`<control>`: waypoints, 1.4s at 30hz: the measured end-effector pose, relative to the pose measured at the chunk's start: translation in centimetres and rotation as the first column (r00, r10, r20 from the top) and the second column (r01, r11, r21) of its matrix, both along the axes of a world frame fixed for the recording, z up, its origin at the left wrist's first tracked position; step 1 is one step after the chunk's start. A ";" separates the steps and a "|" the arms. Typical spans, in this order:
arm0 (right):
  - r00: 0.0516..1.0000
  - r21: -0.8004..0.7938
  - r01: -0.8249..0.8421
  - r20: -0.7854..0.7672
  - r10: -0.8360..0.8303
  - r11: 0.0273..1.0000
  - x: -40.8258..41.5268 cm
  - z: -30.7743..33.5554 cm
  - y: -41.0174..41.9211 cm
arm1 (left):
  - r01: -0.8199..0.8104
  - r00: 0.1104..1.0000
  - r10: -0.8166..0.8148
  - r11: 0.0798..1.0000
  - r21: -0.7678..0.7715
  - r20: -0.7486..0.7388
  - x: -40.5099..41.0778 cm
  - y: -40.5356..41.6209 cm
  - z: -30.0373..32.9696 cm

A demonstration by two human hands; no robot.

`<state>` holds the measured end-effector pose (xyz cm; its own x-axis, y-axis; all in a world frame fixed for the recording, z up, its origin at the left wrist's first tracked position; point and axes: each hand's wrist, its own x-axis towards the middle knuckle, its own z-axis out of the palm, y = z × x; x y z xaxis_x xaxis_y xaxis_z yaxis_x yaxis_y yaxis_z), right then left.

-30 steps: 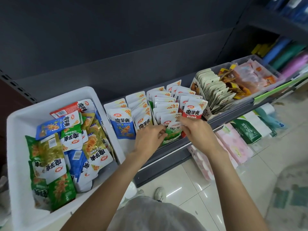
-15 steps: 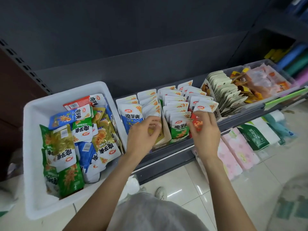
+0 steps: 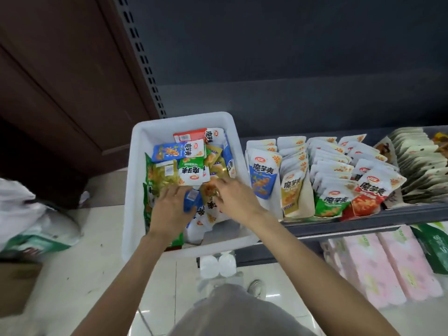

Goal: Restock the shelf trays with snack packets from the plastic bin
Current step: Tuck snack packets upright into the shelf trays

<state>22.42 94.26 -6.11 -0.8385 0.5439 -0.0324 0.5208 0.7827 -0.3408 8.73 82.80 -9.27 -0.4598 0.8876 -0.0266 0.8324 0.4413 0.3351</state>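
A white plastic bin (image 3: 138,166) stands left of the shelf and holds several snack packets in blue, green, red and yellow. Both my hands are inside it. My left hand (image 3: 169,209) lies flat on the green and blue packets with its fingers straight. My right hand (image 3: 234,200) reaches in from the right, and its fingertips and thumb pinch a yellow packet (image 3: 208,191), which is blurred. The shelf trays to the right hold upright rows of blue packets (image 3: 261,177), yellow packets (image 3: 291,190), green packets (image 3: 332,202) and red packets (image 3: 371,192).
A tray of beige packets (image 3: 421,166) sits at the far right of the dark shelf (image 3: 363,223). Pink tissue packs (image 3: 378,265) fill the shelf below. White bags (image 3: 29,214) and a cardboard box (image 3: 14,287) lie on the floor at the left.
Both hands left the shelf trays and moved left into the bin. My view swung left and down with them, so the bin sits in the middle.
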 end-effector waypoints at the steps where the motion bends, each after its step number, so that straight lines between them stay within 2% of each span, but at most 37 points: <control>1: 0.993 0.011 0.030 0.117 -0.031 0.999 -1.4 -0.7 -0.2 | 0.001 1.000 -0.001 0.997 -0.077 -0.006 -0.2 0.2 -0.4; 4: 0.934 0.002 0.202 0.300 -0.193 0.979 -4.1 -2.0 -0.7 | 0.000 1.000 -0.002 0.983 -0.185 -0.009 -0.7 0.7 -1.3; 6: 0.910 -0.008 0.236 0.352 -0.218 0.972 -4.9 -2.3 -0.7 | -0.005 1.000 0.007 0.988 -0.157 0.012 -0.9 0.8 -1.2; 8: 0.917 -0.035 0.246 0.332 -0.221 0.969 -5.1 -1.7 -0.6 | -0.008 0.999 0.012 0.995 -0.103 0.038 -1.1 0.8 -1.1; 11: 0.957 -0.121 0.268 0.149 -0.249 0.956 -4.1 0.4 -0.8 | -0.004 0.997 -0.005 0.992 0.123 0.074 -1.0 0.6 -0.5; 13: 0.966 -0.208 0.254 0.016 -0.256 0.945 -2.4 2.4 -1.0 | 0.090 0.990 -0.117 0.956 0.280 0.081 -1.0 0.8 0.5; 17: 0.958 -0.340 0.170 -0.161 -0.235 0.925 2.1 6.5 -0.7 | 0.350 0.928 -0.373 0.867 0.355 -0.003 -0.8 1.8 2.9; 21: 0.813 -0.386 0.256 -0.411 -0.413 0.886 6.9 8.8 0.5 | 0.275 0.868 -0.413 0.862 0.426 0.275 1.5 2.8 5.2; 24: 0.774 -0.428 0.326 -0.391 -0.498 0.843 10.7 8.9 1.8 | 0.168 0.787 -0.400 0.871 0.461 0.470 4.1 4.4 6.4; 26: 0.758 -0.379 0.358 -0.416 -0.503 0.853 13.0 8.8 2.4 | 0.153 0.764 -0.403 0.872 0.465 0.503 6.2 5.8 6.7; 29: 0.732 -0.154 0.464 -0.489 -0.475 0.873 15.2 9.2 3.3 | 0.173 0.750 -0.433 0.858 0.484 0.499 9.7 7.9 6.7; 31: 0.763 -0.001 0.482 -0.491 -0.421 0.876 15.9 9.4 4.0 | 0.202 0.784 -0.431 0.858 0.473 0.447 11.6 9.1 6.3; 34: 0.855 0.120 0.417 -0.389 -0.344 0.901 16.5 8.7 5.2 | 0.256 0.851 -0.408 0.872 0.417 0.330 12.9 10.5 4.6; 38: 0.926 0.242 0.351 -0.230 -0.298 0.904 16.6 7.3 6.6 | 0.339 0.899 -0.408 0.879 0.334 0.161 13.4 10.9 2.9; 42: 0.963 0.284 0.257 -0.152 -0.222 0.924 15.8 5.8 7.8 | 0.318 0.909 -0.389 0.880 0.352 0.152 13.2 10.9 2.2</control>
